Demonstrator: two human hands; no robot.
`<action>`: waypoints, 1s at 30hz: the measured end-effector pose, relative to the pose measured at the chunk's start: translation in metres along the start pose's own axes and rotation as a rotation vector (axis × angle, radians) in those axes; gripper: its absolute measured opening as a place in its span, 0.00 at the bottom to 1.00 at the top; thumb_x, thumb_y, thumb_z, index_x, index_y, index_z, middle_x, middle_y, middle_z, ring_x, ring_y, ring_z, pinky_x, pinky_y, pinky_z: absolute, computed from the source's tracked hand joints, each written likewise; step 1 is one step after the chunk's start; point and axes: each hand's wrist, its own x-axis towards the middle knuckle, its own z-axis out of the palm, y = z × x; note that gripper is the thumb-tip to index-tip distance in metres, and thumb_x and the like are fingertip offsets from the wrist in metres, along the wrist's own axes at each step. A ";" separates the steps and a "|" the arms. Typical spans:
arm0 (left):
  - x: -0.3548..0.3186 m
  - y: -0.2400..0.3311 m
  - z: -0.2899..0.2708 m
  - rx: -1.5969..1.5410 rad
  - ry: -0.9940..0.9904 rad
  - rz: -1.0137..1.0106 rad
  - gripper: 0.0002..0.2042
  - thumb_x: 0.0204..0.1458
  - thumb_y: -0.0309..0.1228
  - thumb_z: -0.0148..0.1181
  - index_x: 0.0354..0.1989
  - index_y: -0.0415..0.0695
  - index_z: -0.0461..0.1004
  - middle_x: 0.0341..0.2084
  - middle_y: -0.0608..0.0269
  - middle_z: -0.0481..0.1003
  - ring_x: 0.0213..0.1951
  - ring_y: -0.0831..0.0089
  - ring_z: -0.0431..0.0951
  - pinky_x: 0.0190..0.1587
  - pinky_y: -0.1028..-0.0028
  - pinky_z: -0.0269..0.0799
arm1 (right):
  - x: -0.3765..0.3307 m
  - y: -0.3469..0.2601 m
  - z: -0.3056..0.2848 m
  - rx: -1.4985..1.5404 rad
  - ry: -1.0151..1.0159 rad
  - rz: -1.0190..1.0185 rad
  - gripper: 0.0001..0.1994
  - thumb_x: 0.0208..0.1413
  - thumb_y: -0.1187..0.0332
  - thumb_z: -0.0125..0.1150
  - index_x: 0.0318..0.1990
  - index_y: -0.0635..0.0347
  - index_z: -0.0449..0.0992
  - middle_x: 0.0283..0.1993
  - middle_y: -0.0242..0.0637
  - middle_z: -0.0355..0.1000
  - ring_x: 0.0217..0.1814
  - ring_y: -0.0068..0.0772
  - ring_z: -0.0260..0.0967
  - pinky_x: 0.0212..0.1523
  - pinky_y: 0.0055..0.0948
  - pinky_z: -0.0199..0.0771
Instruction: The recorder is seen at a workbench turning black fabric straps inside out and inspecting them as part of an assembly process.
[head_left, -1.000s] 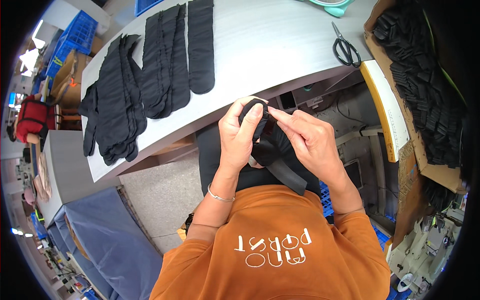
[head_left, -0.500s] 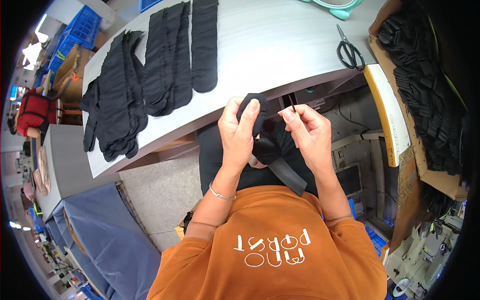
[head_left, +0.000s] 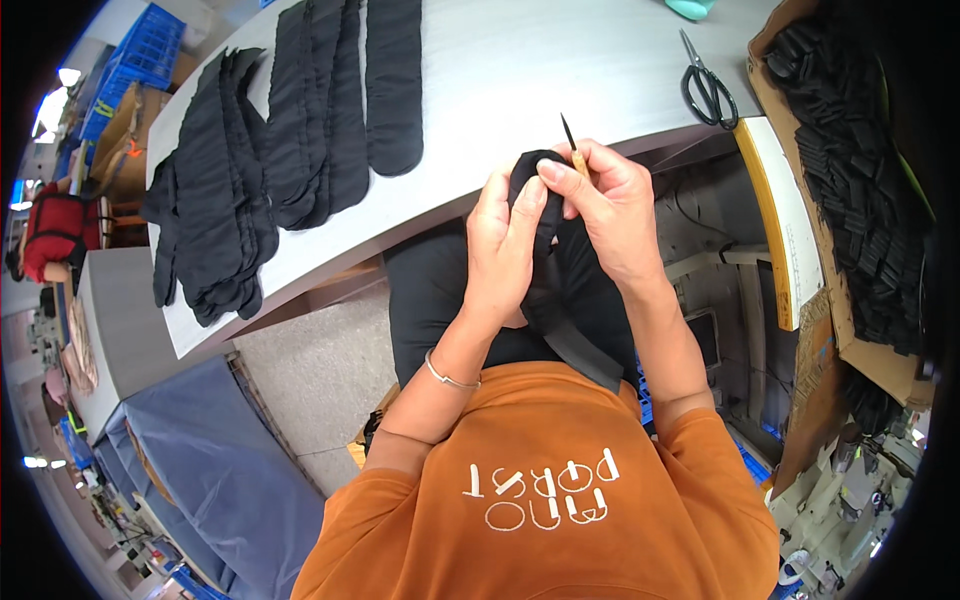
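Note:
Above my lap, my left hand [head_left: 505, 235] is closed, thumb on top, on the end of a black fabric strip [head_left: 523, 175]. From there a flat black band [head_left: 572, 342] hangs down over my dark trousers toward my shirt hem. My right hand [head_left: 612, 205] holds a thin awl [head_left: 580, 163] with a light wooden handle, its dark point aimed up and away from me. The right thumb and fingertips also press on the strip's edge, touching close beside the left thumb. The fingers curled beneath the fabric are partly hidden.
Several black fabric strips [head_left: 315, 130] lie in overlapping rows on the pale table [head_left: 480, 100]. Black-handled scissors [head_left: 708, 95] rest near its right edge. At right stands a cardboard box [head_left: 850, 345] of small black pieces, beside a yellow-edged white board [head_left: 785, 230]. A person [head_left: 62, 235] in red is far left.
My right hand has moved left and up to meet the left hand at the black strip. The awl's point now sticks up above the fingers. Both hands are slightly farther from my body.

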 end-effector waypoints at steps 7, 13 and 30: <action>0.020 0.015 -0.007 -0.313 -0.092 -0.291 0.12 0.58 0.29 0.63 0.45 0.34 0.76 0.34 0.60 0.80 0.35 0.79 0.79 0.39 0.78 0.76 | 0.037 -0.004 0.003 -0.044 -0.019 0.047 0.10 0.56 0.70 0.66 0.26 0.64 0.75 0.17 0.24 0.64 0.14 0.11 0.59 0.11 0.19 0.57; 0.038 0.007 -0.022 -0.233 -0.103 -0.425 0.10 0.56 0.29 0.65 0.42 0.35 0.77 0.33 0.62 0.80 0.35 0.79 0.79 0.40 0.79 0.76 | 0.071 0.024 0.004 -0.130 0.029 -0.128 0.11 0.55 0.70 0.67 0.25 0.66 0.74 0.16 0.23 0.61 0.19 0.11 0.55 0.19 0.20 0.56; 0.091 0.014 -0.018 -0.288 -0.151 -0.361 0.12 0.63 0.35 0.55 0.41 0.36 0.76 0.33 0.58 0.79 0.34 0.74 0.79 0.38 0.76 0.78 | 0.108 0.007 0.015 -0.197 -0.054 0.055 0.10 0.55 0.65 0.67 0.36 0.65 0.79 0.15 0.25 0.64 0.13 0.13 0.57 0.13 0.19 0.55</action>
